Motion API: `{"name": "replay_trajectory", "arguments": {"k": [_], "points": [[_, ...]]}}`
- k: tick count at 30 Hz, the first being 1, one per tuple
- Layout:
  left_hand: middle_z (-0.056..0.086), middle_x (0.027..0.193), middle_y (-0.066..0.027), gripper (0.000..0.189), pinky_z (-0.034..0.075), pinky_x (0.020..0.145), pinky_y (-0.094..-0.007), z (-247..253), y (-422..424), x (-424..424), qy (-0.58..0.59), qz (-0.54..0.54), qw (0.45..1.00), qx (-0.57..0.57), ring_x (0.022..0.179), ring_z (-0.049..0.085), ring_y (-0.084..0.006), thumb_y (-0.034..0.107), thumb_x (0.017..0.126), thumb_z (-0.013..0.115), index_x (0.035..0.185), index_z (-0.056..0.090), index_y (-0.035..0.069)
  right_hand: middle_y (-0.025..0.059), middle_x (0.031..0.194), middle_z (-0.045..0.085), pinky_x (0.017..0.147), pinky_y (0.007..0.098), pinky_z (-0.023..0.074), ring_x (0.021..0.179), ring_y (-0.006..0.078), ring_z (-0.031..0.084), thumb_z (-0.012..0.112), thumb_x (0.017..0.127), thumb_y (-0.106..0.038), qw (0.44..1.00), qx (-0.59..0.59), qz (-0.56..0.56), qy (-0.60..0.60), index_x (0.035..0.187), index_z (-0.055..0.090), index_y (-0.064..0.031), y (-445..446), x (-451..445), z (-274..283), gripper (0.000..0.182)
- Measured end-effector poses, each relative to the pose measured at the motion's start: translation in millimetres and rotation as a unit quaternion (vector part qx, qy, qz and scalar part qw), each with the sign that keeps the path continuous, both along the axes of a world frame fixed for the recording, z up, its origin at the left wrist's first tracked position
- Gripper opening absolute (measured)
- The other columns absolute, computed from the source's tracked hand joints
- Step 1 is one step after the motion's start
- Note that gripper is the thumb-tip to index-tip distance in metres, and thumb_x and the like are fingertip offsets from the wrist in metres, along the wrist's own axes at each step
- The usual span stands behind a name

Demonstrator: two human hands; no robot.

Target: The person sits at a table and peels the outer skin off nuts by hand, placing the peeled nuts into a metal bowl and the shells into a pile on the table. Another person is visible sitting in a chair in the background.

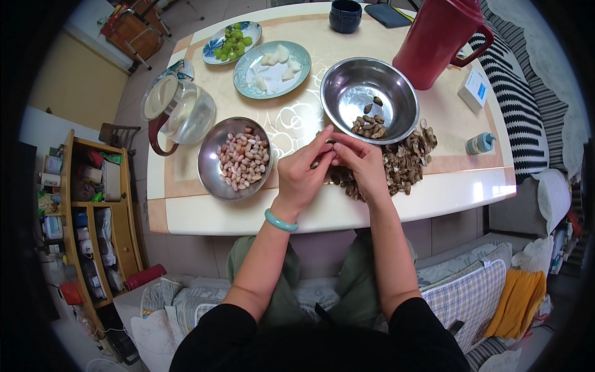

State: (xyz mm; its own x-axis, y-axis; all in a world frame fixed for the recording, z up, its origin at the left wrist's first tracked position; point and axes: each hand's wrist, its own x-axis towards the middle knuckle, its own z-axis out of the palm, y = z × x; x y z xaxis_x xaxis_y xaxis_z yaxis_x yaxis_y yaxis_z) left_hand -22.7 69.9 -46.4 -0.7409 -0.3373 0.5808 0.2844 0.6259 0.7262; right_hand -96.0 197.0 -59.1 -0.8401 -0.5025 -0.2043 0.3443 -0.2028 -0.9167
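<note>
My left hand [303,166], with a pale green bangle [280,220] at its wrist, meets my right hand [364,166] above the near edge of the table. Between their fingertips they grip a small dark peanut pod [331,142], mostly hidden by the fingers. Left of my hands, a steel bowl [204,179] contains pink-skinned shelled peanuts [242,159]. A larger steel basin [335,95] beyond my right hand has several brown unshelled peanuts [369,126] at its near side. Broken peanut shells [409,160] lie heaped beside and partly beneath my right hand.
A glass pitcher [193,111] stands at the left. Farther back are a plate of green grapes [232,44], a plate with white fruit pieces [274,86] and a dark cup [345,17]. To the right stand a red jug [432,46], a white box [473,90] and a small bottle [480,143].
</note>
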Motion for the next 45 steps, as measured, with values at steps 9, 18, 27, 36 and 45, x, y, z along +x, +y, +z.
{"name": "replay_trajectory", "arguments": {"k": [9, 18, 27, 36, 45], "points": [[0.074, 0.085, -0.0095, 0.05, 0.057, 0.064, -0.0295, -4.7, 2.6, -1.3, 0.022, 0.004, 0.998, -0.052, 0.074, 0.073, -0.0188, -0.003, 0.08, 0.073, 0.128, 0.066, 0.011, 0.0084, 0.088, 0.073, 0.068, 0.0201, 0.0549, 0.074, 0.0089, 0.066, 0.065, 0.094, -0.01, 0.999, 0.016, -0.037, 0.011, 0.101, 0.074, 0.0055, -1.0, 4.8, 3.0, 0.019], [0.069, 0.106, -0.0087, 0.043, 0.059, 0.07, -0.0281, -1.9, 1.2, -2.9, -0.044, -0.044, 0.982, 0.178, 0.08, 0.072, -0.016, -0.002, 0.08, 0.074, 0.122, 0.068, 0.006, 0.0063, 0.084, 0.07, 0.061, 0.0192, 0.0499, 0.07, 0.0078, 0.064, 0.064, 0.096, -0.011, 0.999, -0.033, -0.017, 0.021, 0.105, 0.069, 0.0063, 3.8, -0.2, 5.5, 0.02], [0.068, 0.108, -0.01, 0.02, 0.058, 0.073, -0.027, -0.3, -5.3, -2.0, -0.076, -0.081, 0.974, 0.196, 0.085, 0.07, -0.0173, -0.004, 0.082, 0.07, 0.101, 0.074, 0.0, 0.0056, 0.082, 0.071, 0.057, 0.0192, 0.049, 0.068, 0.0076, 0.064, 0.068, 0.092, -0.01, 1.0, -0.004, -0.005, 0.009, 0.102, 0.068, 0.0031, 3.5, 1.0, 6.8, 0.016], [0.067, 0.091, -0.0114, 0.03, 0.056, 0.069, -0.0301, 8.2, -5.5, 0.4, -0.047, -0.06, 0.997, 0.026, 0.078, 0.068, -0.0216, -0.007, 0.082, 0.066, 0.109, 0.072, 0.003, 0.0022, 0.076, 0.069, 0.054, 0.0182, 0.0432, 0.062, 0.0044, 0.055, 0.073, 0.088, -0.01, 0.997, 0.013, 0.028, 0.076, 0.093, 0.075, 0.0028, 8.4, -1.4, 8.9, 0.014], [0.067, 0.087, -0.0068, 0.032, 0.055, 0.069, -0.0231, 1.9, -8.3, 0.9, -0.046, -0.096, 0.982, 0.158, 0.078, 0.066, -0.0135, -0.012, 0.079, 0.065, 0.103, 0.076, 0.004, 0.003, 0.078, 0.07, 0.055, 0.0178, 0.0453, 0.064, 0.0043, 0.057, 0.073, 0.088, -0.007, 0.997, -0.009, 0.054, 0.046, 0.096, 0.074, 0.0034, 10.0, -0.3, 13.5, 0.013]]}}
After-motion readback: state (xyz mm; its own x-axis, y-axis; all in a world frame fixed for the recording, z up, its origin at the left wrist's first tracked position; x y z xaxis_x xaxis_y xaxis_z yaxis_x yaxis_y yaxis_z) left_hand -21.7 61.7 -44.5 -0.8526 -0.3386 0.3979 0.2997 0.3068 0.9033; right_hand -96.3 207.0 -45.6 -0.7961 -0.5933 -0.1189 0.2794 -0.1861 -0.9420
